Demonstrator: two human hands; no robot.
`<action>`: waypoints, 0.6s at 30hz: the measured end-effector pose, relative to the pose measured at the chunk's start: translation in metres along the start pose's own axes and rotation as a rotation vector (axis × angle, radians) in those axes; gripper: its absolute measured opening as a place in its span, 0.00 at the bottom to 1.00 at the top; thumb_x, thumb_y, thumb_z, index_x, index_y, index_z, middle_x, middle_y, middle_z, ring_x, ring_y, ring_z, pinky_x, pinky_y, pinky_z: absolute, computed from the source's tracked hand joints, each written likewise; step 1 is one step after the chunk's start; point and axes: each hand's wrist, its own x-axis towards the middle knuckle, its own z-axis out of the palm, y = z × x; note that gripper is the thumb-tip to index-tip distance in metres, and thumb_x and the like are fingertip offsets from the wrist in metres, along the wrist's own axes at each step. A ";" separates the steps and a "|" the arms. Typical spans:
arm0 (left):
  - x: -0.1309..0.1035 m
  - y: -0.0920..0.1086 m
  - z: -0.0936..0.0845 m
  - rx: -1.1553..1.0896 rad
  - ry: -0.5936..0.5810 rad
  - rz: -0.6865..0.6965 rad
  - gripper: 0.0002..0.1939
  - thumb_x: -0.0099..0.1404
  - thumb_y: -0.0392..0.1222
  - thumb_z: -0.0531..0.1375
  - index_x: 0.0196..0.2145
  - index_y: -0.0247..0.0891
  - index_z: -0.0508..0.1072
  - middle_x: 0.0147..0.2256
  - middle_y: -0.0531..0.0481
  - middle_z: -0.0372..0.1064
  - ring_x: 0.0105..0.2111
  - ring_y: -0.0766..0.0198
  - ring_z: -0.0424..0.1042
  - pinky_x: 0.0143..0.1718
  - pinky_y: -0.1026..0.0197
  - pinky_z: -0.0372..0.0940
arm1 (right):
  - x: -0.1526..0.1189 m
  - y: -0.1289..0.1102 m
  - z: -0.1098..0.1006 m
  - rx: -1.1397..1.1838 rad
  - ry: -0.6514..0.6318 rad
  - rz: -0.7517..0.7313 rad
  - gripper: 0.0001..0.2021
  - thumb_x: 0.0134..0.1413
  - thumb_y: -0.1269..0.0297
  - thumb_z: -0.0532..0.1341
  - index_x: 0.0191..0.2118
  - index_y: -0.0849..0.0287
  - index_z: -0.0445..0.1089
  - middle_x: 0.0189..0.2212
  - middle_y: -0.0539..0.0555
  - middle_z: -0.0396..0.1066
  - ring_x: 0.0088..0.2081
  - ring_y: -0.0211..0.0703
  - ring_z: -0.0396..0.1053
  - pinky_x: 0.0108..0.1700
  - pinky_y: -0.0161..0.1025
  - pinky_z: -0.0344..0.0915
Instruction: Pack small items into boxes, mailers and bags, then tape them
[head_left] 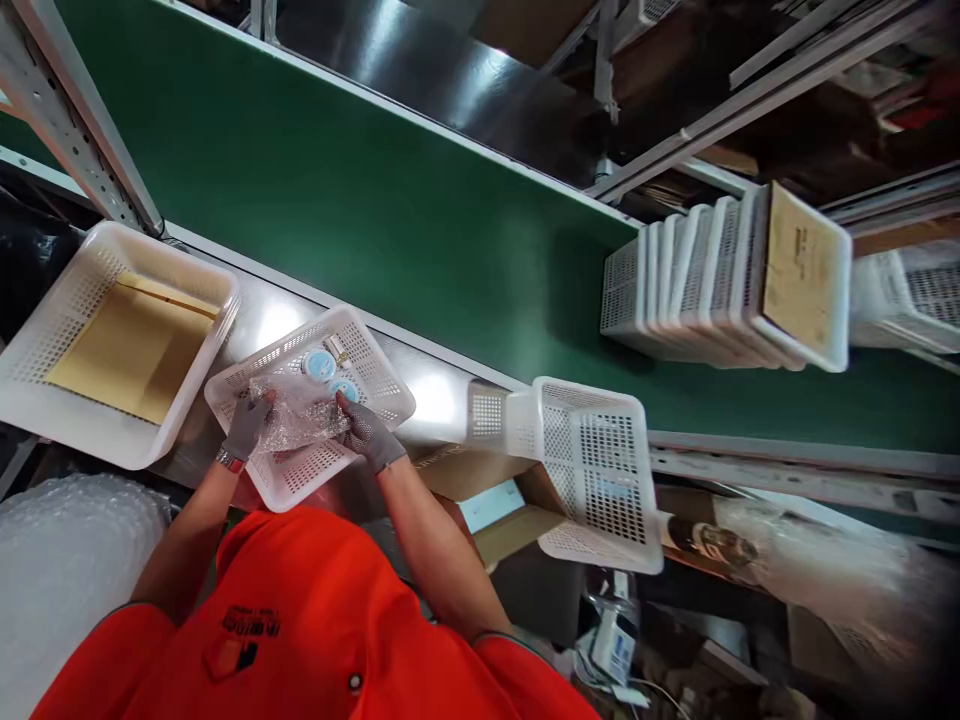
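Treat bubble wrap (296, 412) as probably light, soft and slippery — grip by opposite edges. Held over the basket (300, 480), inward of its near corner: pinched at left by fingers of the left hand (247, 428), at right by fingers of the right hand (367, 435) — just beside a blue disc (345, 388).

You hold crinkled clear plastic (298, 412) left of the frame's centre. 2 round, pale-blue-topped items (319, 365) show at its upper edge.

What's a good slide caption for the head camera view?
Gloved left hand and gloved right hand hold clear plastic wrap over a white basket beside a green belt.
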 end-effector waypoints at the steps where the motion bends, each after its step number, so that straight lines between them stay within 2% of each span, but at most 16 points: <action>1: 0.003 0.000 -0.001 0.024 -0.007 0.002 0.20 0.66 0.59 0.69 0.31 0.43 0.69 0.26 0.55 0.62 0.29 0.62 0.63 0.35 0.56 0.64 | -0.002 -0.003 0.001 -0.005 -0.012 -0.011 0.24 0.43 0.43 0.82 0.35 0.53 0.76 0.30 0.53 0.80 0.42 0.54 0.81 0.46 0.48 0.77; 4: 0.007 0.004 0.000 0.118 0.000 0.004 0.13 0.70 0.49 0.67 0.33 0.41 0.71 0.30 0.52 0.69 0.34 0.59 0.69 0.42 0.54 0.68 | -0.009 -0.008 0.006 -0.042 -0.042 -0.036 0.24 0.35 0.48 0.85 0.32 0.55 0.78 0.29 0.53 0.80 0.38 0.52 0.79 0.43 0.46 0.76; 6: 0.002 0.010 0.002 0.227 0.104 0.026 0.09 0.67 0.42 0.70 0.39 0.39 0.73 0.37 0.48 0.74 0.41 0.54 0.74 0.50 0.50 0.70 | -0.011 -0.009 0.009 -0.071 -0.004 -0.082 0.23 0.36 0.48 0.84 0.32 0.55 0.78 0.28 0.52 0.78 0.36 0.50 0.78 0.41 0.44 0.74; 8: -0.007 0.017 0.006 0.411 0.257 0.131 0.16 0.64 0.39 0.73 0.47 0.37 0.75 0.48 0.40 0.76 0.51 0.47 0.76 0.57 0.46 0.70 | -0.011 -0.008 0.012 -0.152 0.053 -0.149 0.23 0.39 0.46 0.83 0.31 0.56 0.77 0.27 0.50 0.77 0.34 0.47 0.75 0.40 0.43 0.71; 10: -0.019 0.023 0.013 0.597 0.296 0.297 0.19 0.66 0.40 0.73 0.51 0.36 0.75 0.56 0.35 0.75 0.58 0.42 0.75 0.60 0.44 0.70 | -0.010 -0.006 0.016 -0.285 0.101 -0.211 0.22 0.43 0.46 0.81 0.30 0.55 0.75 0.26 0.49 0.73 0.33 0.44 0.70 0.39 0.43 0.69; 12: -0.029 0.027 0.023 0.684 0.148 0.397 0.14 0.69 0.43 0.72 0.49 0.38 0.78 0.54 0.36 0.77 0.54 0.43 0.77 0.57 0.47 0.71 | -0.009 -0.001 0.022 -0.430 0.113 -0.237 0.21 0.47 0.46 0.79 0.27 0.54 0.73 0.24 0.48 0.70 0.31 0.43 0.66 0.37 0.42 0.66; 15: -0.034 0.028 0.036 0.730 -0.091 0.368 0.07 0.71 0.43 0.71 0.40 0.40 0.79 0.42 0.43 0.80 0.43 0.52 0.79 0.47 0.54 0.70 | -0.009 0.004 0.030 -0.613 0.057 -0.268 0.17 0.51 0.48 0.75 0.28 0.54 0.73 0.26 0.50 0.73 0.32 0.44 0.66 0.36 0.41 0.66; 16: -0.034 0.027 0.038 0.751 -0.119 0.352 0.06 0.73 0.41 0.69 0.37 0.39 0.78 0.40 0.44 0.79 0.41 0.54 0.78 0.45 0.56 0.69 | -0.009 0.003 0.030 -0.671 0.017 -0.276 0.16 0.52 0.49 0.75 0.30 0.55 0.75 0.28 0.51 0.75 0.33 0.44 0.68 0.37 0.42 0.67; 18: -0.031 0.025 0.035 0.784 -0.097 0.350 0.10 0.75 0.37 0.63 0.33 0.39 0.76 0.37 0.45 0.79 0.39 0.56 0.77 0.43 0.57 0.66 | -0.008 -0.001 0.023 -0.775 -0.057 -0.285 0.17 0.52 0.48 0.75 0.33 0.56 0.77 0.31 0.52 0.77 0.36 0.47 0.71 0.39 0.42 0.70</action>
